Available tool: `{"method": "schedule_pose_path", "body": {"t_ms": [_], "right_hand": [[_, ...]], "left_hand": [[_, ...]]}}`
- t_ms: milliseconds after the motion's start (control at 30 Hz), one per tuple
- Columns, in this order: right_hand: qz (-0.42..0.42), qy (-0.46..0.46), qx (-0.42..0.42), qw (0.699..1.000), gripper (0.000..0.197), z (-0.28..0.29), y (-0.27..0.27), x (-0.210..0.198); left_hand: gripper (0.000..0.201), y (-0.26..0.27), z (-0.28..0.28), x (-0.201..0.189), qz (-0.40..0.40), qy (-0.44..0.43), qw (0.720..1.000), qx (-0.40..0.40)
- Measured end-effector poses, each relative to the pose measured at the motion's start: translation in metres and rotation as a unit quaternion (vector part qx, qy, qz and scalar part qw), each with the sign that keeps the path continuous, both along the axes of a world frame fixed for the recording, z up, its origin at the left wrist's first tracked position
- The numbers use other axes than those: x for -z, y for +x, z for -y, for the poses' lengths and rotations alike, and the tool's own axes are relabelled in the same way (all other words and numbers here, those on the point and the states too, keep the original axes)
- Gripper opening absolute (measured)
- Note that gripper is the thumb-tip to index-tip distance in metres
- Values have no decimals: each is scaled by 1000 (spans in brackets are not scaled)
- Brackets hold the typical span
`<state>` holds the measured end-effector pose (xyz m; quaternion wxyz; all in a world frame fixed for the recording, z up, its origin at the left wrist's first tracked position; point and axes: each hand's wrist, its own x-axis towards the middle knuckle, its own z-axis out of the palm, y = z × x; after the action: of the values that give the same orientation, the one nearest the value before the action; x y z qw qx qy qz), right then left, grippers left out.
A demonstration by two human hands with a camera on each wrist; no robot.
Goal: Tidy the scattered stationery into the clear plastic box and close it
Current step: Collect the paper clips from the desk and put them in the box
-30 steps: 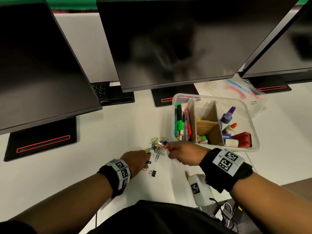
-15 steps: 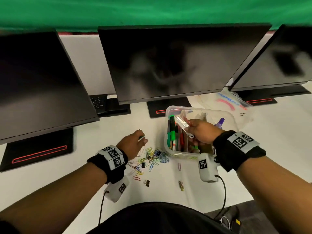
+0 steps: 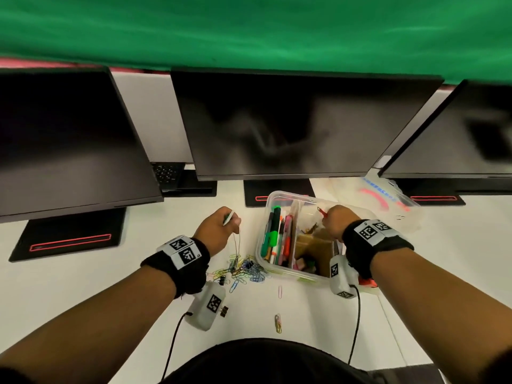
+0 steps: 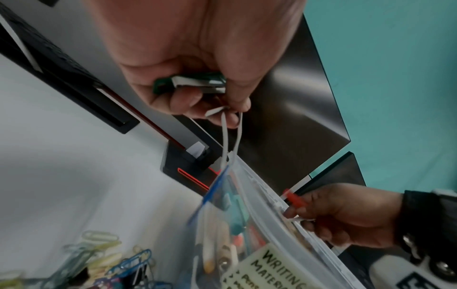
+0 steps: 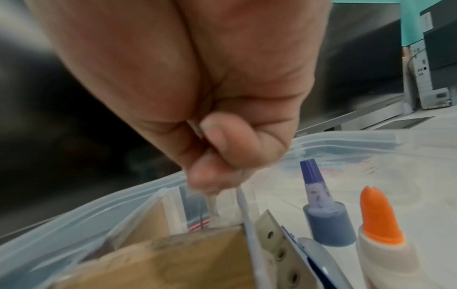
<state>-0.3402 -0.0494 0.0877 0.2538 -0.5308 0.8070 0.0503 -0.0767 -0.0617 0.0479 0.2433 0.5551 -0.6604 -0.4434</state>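
Two hands are seen raised above a white worktop (image 3: pixel 83 286) strewn with stationery. On the left, the left hand (image 3: pixel 214 231) is held beside the clear plastic box (image 3: pixel 288 274), its fingers pinched on a thin white loop (image 3: pixel 237 245) that hangs down to the heap of coloured paper clips (image 3: pixel 241 270) just beside the box; a green-and-white item (image 4: pixel 190 83) is also clasped in its curled fingers. Two stray clips (image 3: pixel 278 322) are left nearer the body. On the right, the right hand (image 3: pixel 336 221) is poised over the open box, clenched round a small red item (image 3: pixel 322 212) and a pale strip (image 5: pixel 243 203), above the cardboard divider (image 3: pixel 313 242). Pens (image 3: pixel 273 234) are stacked in the box's left compartment; two glue bottles (image 5: pixel 378 230) are stood in its right.
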Motion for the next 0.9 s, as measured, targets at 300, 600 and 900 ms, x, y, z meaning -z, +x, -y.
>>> {"method": "schedule_pose_path", "body": {"t_ms": [300,600,900], "right_hand": [[245,-9,-20,969,33,-7,17,-26],[429,46,-35,902,10,-16,16,-20],[319,-14,84,944,18,-9,-41,-10]], "left_hand": [[18,-42,-8,-33,-107,3,993,-39],[18,-105,-6,-42,-193,15,978,-76],[16,-152,0,-28,-69,68,994,-50]]}}
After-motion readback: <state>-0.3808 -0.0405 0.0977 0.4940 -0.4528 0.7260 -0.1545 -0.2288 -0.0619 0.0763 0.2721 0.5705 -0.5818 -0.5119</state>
